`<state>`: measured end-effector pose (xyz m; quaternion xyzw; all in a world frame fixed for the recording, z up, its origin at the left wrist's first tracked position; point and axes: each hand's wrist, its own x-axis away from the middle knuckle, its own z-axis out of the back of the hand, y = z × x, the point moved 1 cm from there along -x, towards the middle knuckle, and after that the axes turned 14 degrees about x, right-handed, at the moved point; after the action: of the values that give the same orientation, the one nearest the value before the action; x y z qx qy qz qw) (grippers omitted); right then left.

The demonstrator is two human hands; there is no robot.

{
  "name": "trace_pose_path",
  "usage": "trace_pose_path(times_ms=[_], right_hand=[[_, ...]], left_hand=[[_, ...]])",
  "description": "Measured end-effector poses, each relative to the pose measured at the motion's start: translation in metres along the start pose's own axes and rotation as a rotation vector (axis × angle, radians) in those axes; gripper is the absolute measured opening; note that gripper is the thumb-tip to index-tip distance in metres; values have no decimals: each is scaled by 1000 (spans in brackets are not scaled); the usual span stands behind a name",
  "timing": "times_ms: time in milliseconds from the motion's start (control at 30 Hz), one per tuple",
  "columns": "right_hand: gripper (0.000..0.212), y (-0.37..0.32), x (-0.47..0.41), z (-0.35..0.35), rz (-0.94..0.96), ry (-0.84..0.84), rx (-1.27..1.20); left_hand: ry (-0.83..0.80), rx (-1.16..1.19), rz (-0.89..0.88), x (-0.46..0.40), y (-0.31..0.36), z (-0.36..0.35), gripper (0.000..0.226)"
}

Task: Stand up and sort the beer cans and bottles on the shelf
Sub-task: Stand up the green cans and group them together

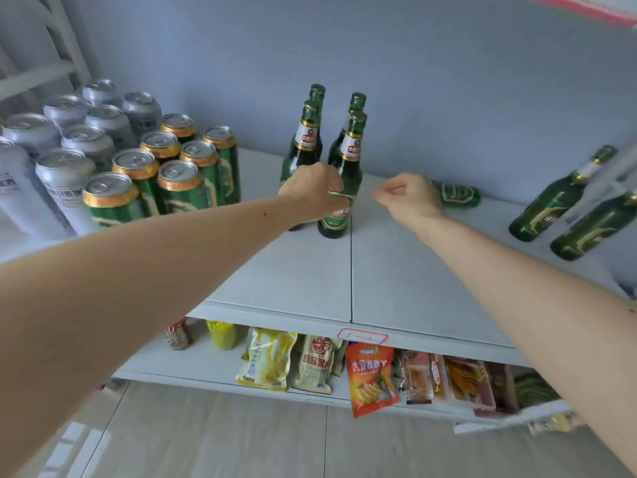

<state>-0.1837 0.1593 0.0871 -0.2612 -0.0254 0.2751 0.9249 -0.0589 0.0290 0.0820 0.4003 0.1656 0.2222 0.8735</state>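
Observation:
Four green beer bottles (351,157) stand in a group at the back middle of the white shelf (396,270). My left hand (310,191) is closed around the body of a front bottle in that group. My right hand (410,198) hovers just right of the group, its fingers curled with nothing in them. Behind it a green bottle (456,194) lies on its side, partly hidden by the hand. Green cans with gold rims (179,174) stand upright at the left, with silver cans (65,143) beyond them. Two more green bottles (558,201) stand at the far right.
A blue-grey wall backs the shelf. A seam (351,270) runs front to back between two shelf boards. The lower shelf holds snack packets (368,374). Pale floor tiles (224,436) lie below. A white frame (51,63) rises at the upper left.

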Motion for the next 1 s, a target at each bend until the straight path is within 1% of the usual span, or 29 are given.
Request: trace_pose_path(times_ms=[100, 233, 367, 533, 633, 700, 800, 933, 1000], right_hand=[[30, 54, -16, 14, -24, -24, 76], [39, 120, -41, 31, -18, -65, 174], [45, 177, -79, 35, -28, -82, 236], [54, 223, -130, 27, -31, -135, 353], [56, 240, -163, 21, 18, -150, 425], [56, 251, -188, 16, 40, -127, 442], [56, 268, -221, 10, -11, -81, 429], [75, 291, -256, 1, -188, -47, 302], [79, 303, -273, -6, -204, -37, 185]], left_hand=[[-28, 9, 9, -13, 18, -48, 35], [-46, 13, 46, -32, 36, -112, 43], [-58, 14, 104, -48, 37, -168, 51], [-85, 0, 169, -80, 36, -216, 60], [-108, -36, 160, -108, 36, -234, 62], [-102, -58, 131, -129, 35, -241, 63], [-86, -74, 94, -162, 38, -248, 63], [-69, -52, 61, -203, 43, -265, 64], [-57, -12, 52, -221, 42, -277, 63]])
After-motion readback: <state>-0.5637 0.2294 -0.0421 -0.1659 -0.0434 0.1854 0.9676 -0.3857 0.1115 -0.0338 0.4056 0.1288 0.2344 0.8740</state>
